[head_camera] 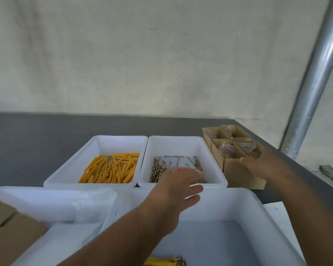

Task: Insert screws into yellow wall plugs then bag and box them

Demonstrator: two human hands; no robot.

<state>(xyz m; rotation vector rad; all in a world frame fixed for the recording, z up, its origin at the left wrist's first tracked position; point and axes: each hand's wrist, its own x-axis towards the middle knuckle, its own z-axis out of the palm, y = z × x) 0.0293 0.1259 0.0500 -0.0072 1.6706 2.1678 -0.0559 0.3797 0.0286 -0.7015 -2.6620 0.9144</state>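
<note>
Grey desk [27,150] carrying the lot, and nearest us the big white tub [258,217], a few finished plug-and-screw sets [165,262] just peeking in at its bottom edge. Beyond it two smaller bins side by side: the plug tray [96,140] with the yellow wall plugs [112,169] heaped inside, and the screw tray [181,138] with the screws [160,169] loose on its floor. The divided cardboard box [236,169] sits just beside the screw tray, filled bags [226,148] in its compartments. The right hand [263,164] has that box by its near wall, thumb outside, fingers hooked over the rim. Drag it carelessly, I'd say, and it knocks the screw tray or tips bags out. The left hand [181,185] hovers over the screw tray's near rim, fingers straight and spread, holding nothing. It's blurred there, so contact with the screws is unclear. The danger: a hasty sweep flicks screws over the rim, or snags a tangled clump instead of one.
</note>
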